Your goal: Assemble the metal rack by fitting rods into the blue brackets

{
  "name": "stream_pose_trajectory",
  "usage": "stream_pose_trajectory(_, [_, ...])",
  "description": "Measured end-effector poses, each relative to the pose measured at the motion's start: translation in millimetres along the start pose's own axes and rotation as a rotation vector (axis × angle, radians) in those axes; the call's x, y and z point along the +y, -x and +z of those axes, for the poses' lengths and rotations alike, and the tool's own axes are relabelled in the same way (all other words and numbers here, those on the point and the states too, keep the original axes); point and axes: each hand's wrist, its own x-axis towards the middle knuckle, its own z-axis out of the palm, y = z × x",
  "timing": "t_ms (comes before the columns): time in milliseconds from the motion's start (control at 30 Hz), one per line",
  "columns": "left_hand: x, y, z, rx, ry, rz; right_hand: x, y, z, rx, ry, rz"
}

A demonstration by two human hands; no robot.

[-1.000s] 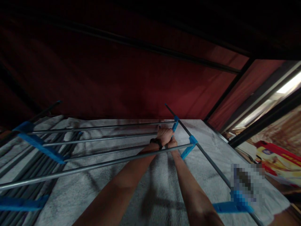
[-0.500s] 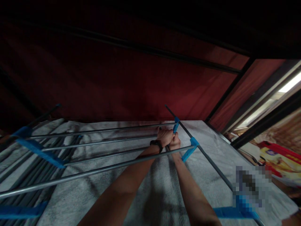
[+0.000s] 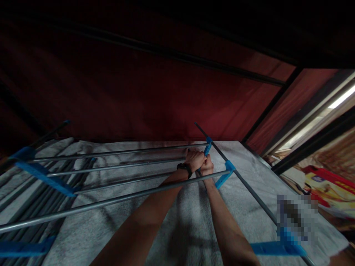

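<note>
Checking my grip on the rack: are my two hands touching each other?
Touching. The head view shows the left hand pressed against the right hand, with no gap between them, just below the blue clip.

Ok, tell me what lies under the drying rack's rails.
Under the rails lies a pale grey cloth, spread flat. The forearms cover strips of it; whatever the cloth rests on is hidden. Left hand and right hand meet at a blue clip.

Parallel rack rods [image 3: 111, 201] leave narrow gaps above the towel [image 3: 180, 221]; the red curtain [image 3: 138, 99] blocks beyond.
</note>
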Motion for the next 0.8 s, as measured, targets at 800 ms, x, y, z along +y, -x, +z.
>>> stream_pose_trajectory(800, [6.6,-1.1,-1.5,0.041,-0.040,-0.044,-7.2,-1.7,-0.8,0.003,0.009,-0.038])
